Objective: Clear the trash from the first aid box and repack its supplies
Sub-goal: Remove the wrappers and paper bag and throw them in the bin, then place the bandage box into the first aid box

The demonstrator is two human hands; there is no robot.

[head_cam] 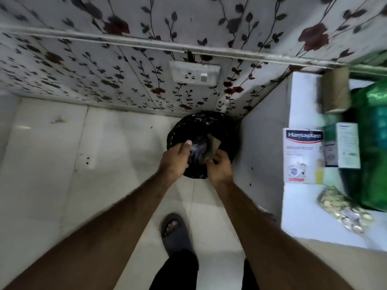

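In the head view, both hands are over the black-lined bin at the far wall: the left hand pinches the liner open, so the right hand, closed on brownish scraps, can drop them inside. The supplies wait on the white surface at the right, among them the Hansaplast box; the first aid box itself I cannot identify.

A white wall socket sits on the floral wallpaper, above and beyond the hands. A dark slipper stands on the pale floor tiles, nearer the viewer, between the forearms.
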